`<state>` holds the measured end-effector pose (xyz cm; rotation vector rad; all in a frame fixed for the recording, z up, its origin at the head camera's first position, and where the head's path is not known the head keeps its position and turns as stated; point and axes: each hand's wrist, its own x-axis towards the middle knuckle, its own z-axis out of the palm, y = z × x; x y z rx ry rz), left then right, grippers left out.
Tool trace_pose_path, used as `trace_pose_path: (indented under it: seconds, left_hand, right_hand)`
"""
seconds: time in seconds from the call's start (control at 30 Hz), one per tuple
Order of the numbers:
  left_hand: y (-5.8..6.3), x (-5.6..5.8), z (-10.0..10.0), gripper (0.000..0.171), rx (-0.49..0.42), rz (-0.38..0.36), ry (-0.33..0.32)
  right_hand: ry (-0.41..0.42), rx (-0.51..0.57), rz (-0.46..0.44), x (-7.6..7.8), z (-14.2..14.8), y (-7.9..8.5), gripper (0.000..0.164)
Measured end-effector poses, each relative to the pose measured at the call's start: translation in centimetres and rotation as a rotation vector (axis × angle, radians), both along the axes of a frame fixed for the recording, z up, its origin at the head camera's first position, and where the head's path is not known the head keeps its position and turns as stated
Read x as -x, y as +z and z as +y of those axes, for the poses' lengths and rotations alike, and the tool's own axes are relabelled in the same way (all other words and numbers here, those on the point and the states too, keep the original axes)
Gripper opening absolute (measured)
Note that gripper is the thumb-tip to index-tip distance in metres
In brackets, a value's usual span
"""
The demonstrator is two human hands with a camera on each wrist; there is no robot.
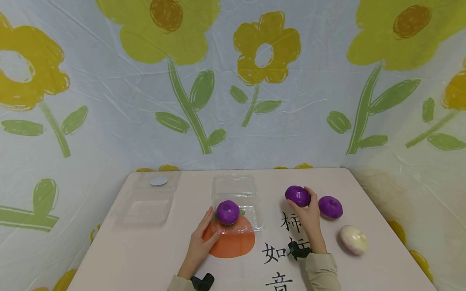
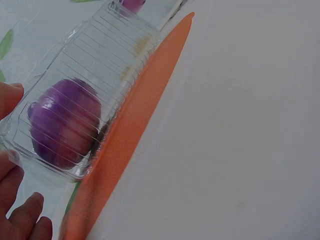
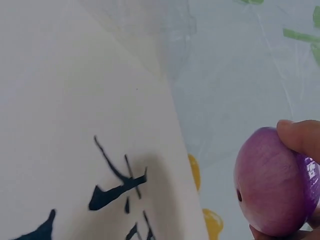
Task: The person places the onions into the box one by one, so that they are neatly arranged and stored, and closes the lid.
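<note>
The tabletop point(image 1: 138, 258) ends at a straight back edge below a flowered cloth point(image 1: 287, 133), and its right edge slants outward toward the viewer. A loose purple onion point(image 1: 330, 207) and a pale onion point(image 1: 353, 240) sit on that right side, the purple one just beside the right hand point(image 1: 309, 212). A strip of tabletop runs between the middle clear container point(image 1: 253, 221) and the right hand, with black characters point(image 1: 274, 252) printed nearer the front. Another clear container point(image 1: 149, 206) lies well to the left, its lid opened toward the back edge.

The right forearm reaches forward from the front, and the thumb and fingers grasp a shiny purple onion point(image 1: 296, 195), which appears raised above the tabletop, right of the middle container. The left forearm angles inward; the left hand point(image 1: 200, 238) has its fingers extended along the container's left side and its thumb by the front edge, a released grip that touches the plastic without closing around it.

The grasped onion's longer axis runs roughly left to right in the head view; in the right wrist view, a dark spot shows on its side away from the fingers. The container's long axis runs front to back, lid folded open behind, its front part over an orange print point(image 1: 233, 246). Inside the base sits a rounder purple onion point(image 1: 227, 212).
</note>
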<state>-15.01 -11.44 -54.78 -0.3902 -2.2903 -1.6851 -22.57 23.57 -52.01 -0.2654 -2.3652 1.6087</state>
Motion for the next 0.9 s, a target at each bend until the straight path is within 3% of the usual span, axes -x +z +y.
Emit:
trace_pose_path:
  seconds: [0.53, 0.9]
  left_hand:
    - [0.1, 0.0, 0.0, 0.065, -0.010, 0.030, -0.004]
    - [-0.1, 0.1, -0.1, 0.064, -0.007, 0.023, -0.006]
  right_hand:
    - [0.160, -0.096, 0.152, -0.8, -2.5, 4.2, 0.082]
    - [0.286, -0.200, 0.222, -1.9, -4.9, 5.2, 0.082]
